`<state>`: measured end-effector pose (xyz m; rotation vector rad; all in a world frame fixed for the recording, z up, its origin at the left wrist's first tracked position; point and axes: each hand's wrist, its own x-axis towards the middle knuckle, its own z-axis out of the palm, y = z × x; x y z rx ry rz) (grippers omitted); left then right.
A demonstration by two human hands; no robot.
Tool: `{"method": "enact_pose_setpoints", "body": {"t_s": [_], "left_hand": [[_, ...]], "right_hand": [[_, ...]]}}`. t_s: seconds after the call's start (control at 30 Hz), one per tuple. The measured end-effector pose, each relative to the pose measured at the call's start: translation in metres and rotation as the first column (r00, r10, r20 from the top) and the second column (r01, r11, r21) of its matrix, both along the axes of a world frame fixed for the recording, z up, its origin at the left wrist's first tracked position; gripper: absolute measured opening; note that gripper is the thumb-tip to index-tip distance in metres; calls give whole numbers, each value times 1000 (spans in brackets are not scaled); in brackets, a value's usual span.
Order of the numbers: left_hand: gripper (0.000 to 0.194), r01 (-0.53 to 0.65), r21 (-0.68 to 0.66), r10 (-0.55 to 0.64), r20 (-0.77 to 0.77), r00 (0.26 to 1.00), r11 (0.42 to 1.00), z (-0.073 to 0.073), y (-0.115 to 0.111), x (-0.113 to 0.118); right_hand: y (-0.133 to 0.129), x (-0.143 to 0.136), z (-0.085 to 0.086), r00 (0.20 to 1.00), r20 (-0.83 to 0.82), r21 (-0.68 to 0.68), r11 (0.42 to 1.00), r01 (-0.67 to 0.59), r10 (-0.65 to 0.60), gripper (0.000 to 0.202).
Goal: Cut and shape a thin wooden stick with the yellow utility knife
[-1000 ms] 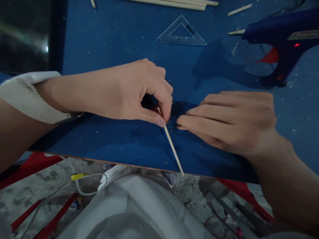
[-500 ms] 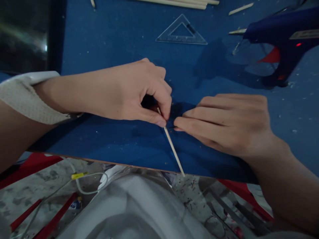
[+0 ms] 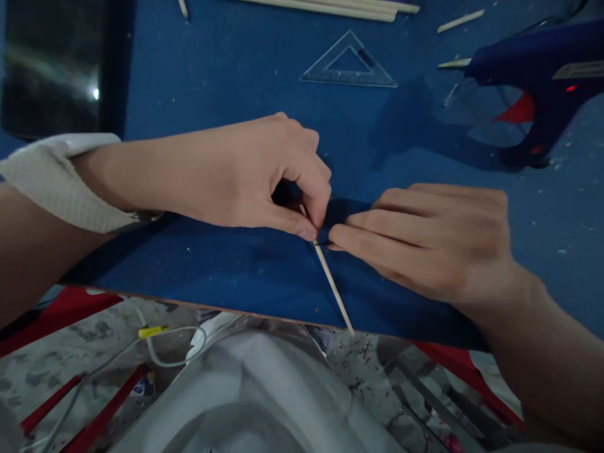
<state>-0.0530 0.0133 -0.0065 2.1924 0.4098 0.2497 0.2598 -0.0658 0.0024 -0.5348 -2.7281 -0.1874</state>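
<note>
My left hand (image 3: 264, 173) pinches a thin wooden stick (image 3: 334, 286) between thumb and forefinger near its upper end. The stick slants down to the right, and its lower end reaches the table's front edge. My right hand (image 3: 425, 236) is closed, its fingertips pressed together on a thin dark pointed piece (image 3: 323, 243). Most of that piece is hidden by the fingers, so I cannot tell its kind. Its tip meets the stick just below my left thumb.
A clear set square (image 3: 349, 77) lies beyond my hands on the blue table (image 3: 226, 82). At the right is a blue glue gun (image 3: 509, 60) with a red light. Several wooden sticks (image 3: 330, 6) lie at the back, and a dark screen (image 3: 51, 75) is at the left.
The dark tip has moved left from beside the stick onto it. My left hand keeps its pinch. The whole view has shifted slightly.
</note>
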Motion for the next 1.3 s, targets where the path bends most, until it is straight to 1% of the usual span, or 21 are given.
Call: {"method": "enact_pose_setpoints", "body": {"t_s": [0.07, 0.13, 0.23, 0.4, 0.5, 0.67, 0.87, 0.93, 1.07, 1.2, 1.3], "left_hand": [[29, -2, 10, 2, 8, 1000, 1000, 1, 0, 0], [35, 6, 20, -6, 27, 1000, 1000, 2, 1, 2], [38, 28, 24, -29, 48, 998, 999, 2, 1, 4], [20, 14, 35, -15, 52, 999, 999, 0, 1, 4], [17, 7, 42, -9, 49, 999, 999, 0, 1, 3], [28, 8, 49, -10, 37, 999, 999, 1, 1, 2], [51, -7, 50, 6, 9, 1000, 999, 2, 0, 3], [53, -9, 50, 9, 7, 1000, 999, 2, 0, 3], [44, -6, 46, 6, 1, 1000, 999, 1, 1, 1], [32, 0, 37, -1, 23, 1000, 999, 0, 1, 0], [34, 15, 43, -17, 48, 999, 999, 0, 0, 2]], "right_hand": [[3, 5, 0, 1000, 11, 32, 999, 3, -4, 18], [8, 10, -1, 1000, 21, 53, 999, 11, -12, 16], [11, 14, -1, 1000, 3, 47, 999, 11, -11, 16], [8, 12, 0, 1000, 27, 20, 1000, 0, -1, 16], [5, 11, 1, 1000, 11, -5, 1000, -10, 10, 15], [6, 10, 1, 1000, 23, -30, 1000, -2, 3, 17], [6, 10, 3, 1000, 5, -22, 1000, -10, 10, 15], [5, 10, 3, 1000, 15, -26, 1000, -12, 13, 16], [5, 10, 3, 1000, 17, -12, 1000, -5, 6, 17], [4, 9, 3, 1000, 14, -28, 1000, 0, 1, 16], [5, 9, 1, 1000, 19, -29, 1000, 6, -5, 16]]}}
